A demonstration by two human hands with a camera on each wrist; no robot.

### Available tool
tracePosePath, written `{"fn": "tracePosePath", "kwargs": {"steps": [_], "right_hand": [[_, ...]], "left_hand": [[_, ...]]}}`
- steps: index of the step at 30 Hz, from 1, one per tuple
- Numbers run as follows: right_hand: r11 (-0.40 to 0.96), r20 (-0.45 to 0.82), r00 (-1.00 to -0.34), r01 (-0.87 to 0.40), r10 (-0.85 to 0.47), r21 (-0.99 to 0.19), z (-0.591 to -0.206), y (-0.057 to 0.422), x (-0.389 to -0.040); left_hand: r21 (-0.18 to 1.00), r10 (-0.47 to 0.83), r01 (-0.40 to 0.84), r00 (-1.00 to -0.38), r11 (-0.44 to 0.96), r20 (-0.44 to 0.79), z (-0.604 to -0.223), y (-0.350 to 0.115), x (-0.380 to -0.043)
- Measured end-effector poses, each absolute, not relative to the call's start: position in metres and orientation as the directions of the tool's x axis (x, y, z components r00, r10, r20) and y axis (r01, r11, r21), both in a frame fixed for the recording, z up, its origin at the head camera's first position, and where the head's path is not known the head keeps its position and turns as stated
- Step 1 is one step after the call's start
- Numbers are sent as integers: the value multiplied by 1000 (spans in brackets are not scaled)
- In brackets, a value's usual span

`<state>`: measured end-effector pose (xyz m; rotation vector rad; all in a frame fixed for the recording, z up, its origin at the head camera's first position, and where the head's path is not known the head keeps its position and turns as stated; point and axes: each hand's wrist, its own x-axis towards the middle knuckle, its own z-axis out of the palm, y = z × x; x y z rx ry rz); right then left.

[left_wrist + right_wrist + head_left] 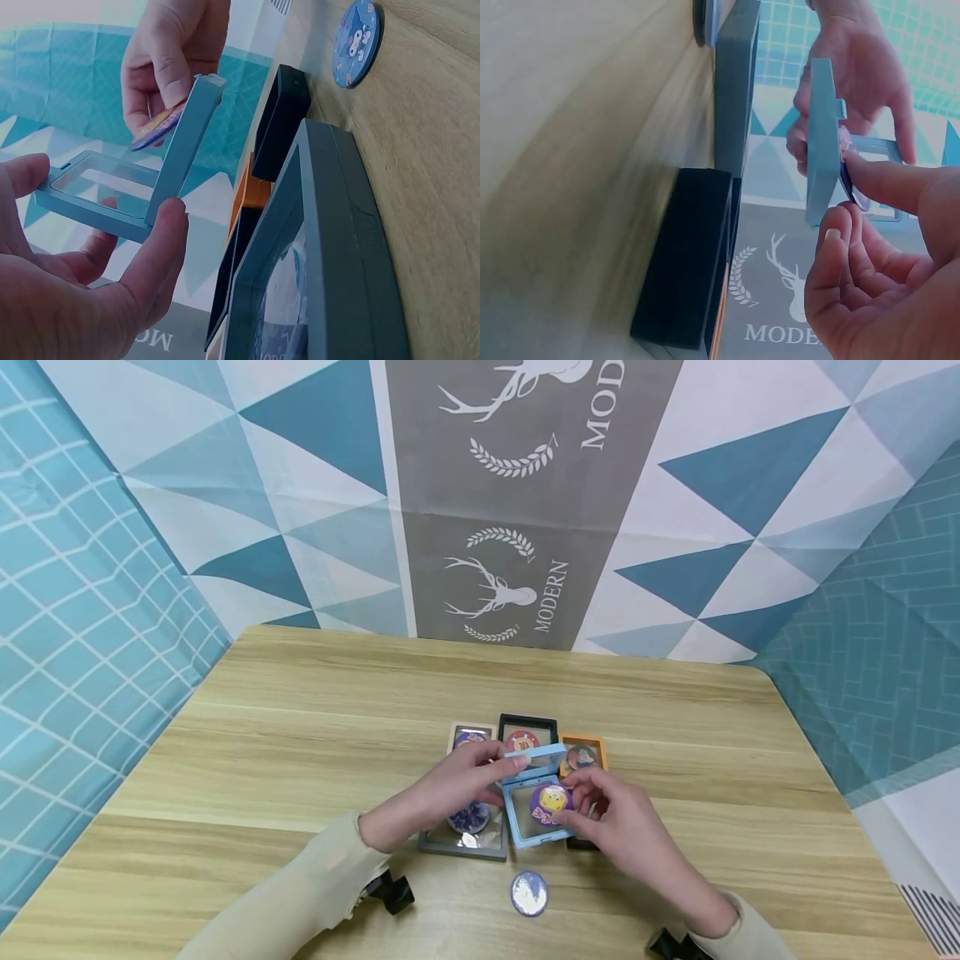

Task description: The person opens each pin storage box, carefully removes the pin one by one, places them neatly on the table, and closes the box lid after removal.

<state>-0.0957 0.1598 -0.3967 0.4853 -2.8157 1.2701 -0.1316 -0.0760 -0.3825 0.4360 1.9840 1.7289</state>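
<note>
A light blue hinged display frame [511, 814] is spread open, its lid tilted up from the other half. My left hand [453, 783] holds it by the hinge side, thumb on the lid; in the left wrist view the frame [184, 146] is raised above the table. A round purple badge [552, 799] with a yellow character is pinched between thumb and fingers of my right hand [626, 818]. In the right wrist view the badge [847, 182] is edge-on, right at the inner face of one frame half, partly hidden by the thumb.
A grey frame [462, 852] with a dark badge lies beneath my left hand. Behind are a beige frame [452, 739], a black frame [527, 719] and an orange frame [602, 750], each with a badge. Another black frame [682, 259] sits by my right hand. A blue badge [529, 893] lies in front.
</note>
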Motion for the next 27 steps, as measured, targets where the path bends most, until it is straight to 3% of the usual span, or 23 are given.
{"fn": "tracePosePath", "kwargs": {"steps": [8,14,20,27], "right_hand": [[628,107,-953,-269,-283,-731,-384,173,-99],[680,54,-928,-308,-368,-665,-380,186,-105],[710,-82,-857,-363,-508,-603,-379,190,-107],[650,-168,-762,-389,-625,-653,-388,185,-102]], "left_hand": [[968,474,-47,-865,246,-163,-386,-81,-139],[962,431,-38,-889,272,-157,-388,-86,-145],[935,372,-43,-910,351,-182,-386,-88,-147],[950,398,-45,-901,310,-173,-387,-88,-147]]}}
